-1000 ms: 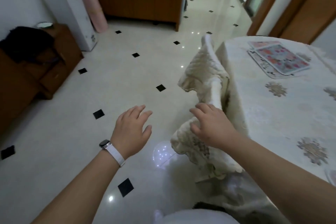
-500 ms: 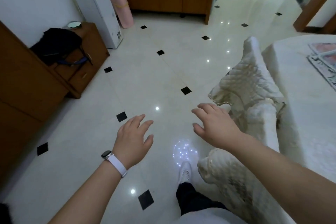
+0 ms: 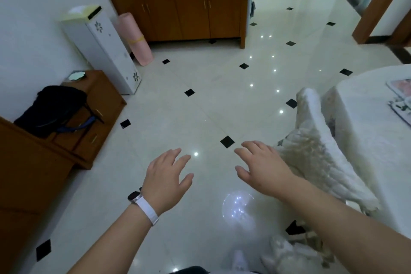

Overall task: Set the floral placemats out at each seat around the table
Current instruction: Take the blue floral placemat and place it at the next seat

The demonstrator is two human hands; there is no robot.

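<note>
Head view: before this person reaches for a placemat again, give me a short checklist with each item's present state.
1. Left hand free: ok, open, fingers spread, nothing in its grip.
2. Right hand free: ok, open and empty, over the floor.
3. Floral placemats in sight: ok, but only a piece shows at the right edge of the frame, on the table.
4. How many placemats remain there: cannot tell, cut off by the frame.
5. Hands over the table: not ok, both hover above the tiled floor.
6. Path to the table: not ok, the covered chair stands between the right hand and the table.
</note>
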